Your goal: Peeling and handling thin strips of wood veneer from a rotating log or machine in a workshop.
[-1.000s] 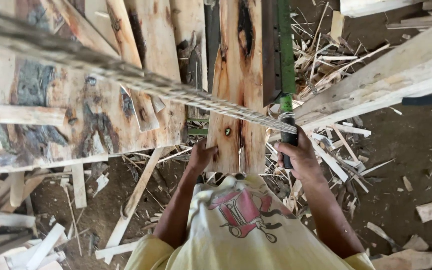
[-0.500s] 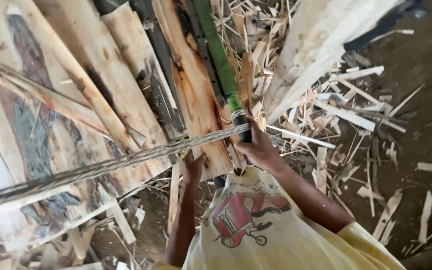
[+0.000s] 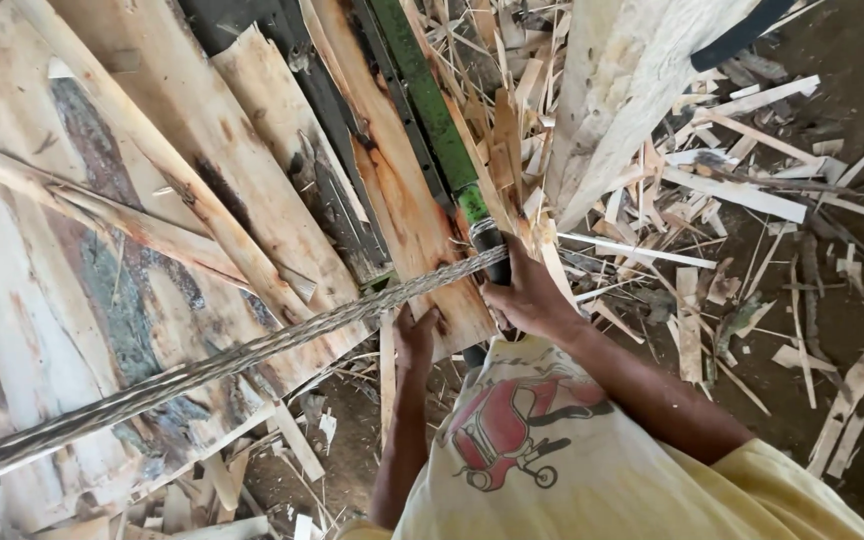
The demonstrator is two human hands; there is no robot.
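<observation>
Right hand (image 3: 529, 293) is gripping, fingers curled, the long green metal lever's black handle (image 3: 489, 243); left hand (image 3: 414, 334) is pressing flat on the pale wooden plank (image 3: 407, 215), fingertips hidden behind the twisted steel cable (image 3: 252, 352).

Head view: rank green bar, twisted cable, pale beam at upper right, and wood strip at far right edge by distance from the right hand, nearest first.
Measured from the right hand:
1. Green bar: its dark lower end is inside the grip.
2. Twisted cable: its end passes just left of the hand; whether they touch is unclear.
3. Pale beam: above and to the right.
4. Wood strip: on the ground, far right.
</observation>
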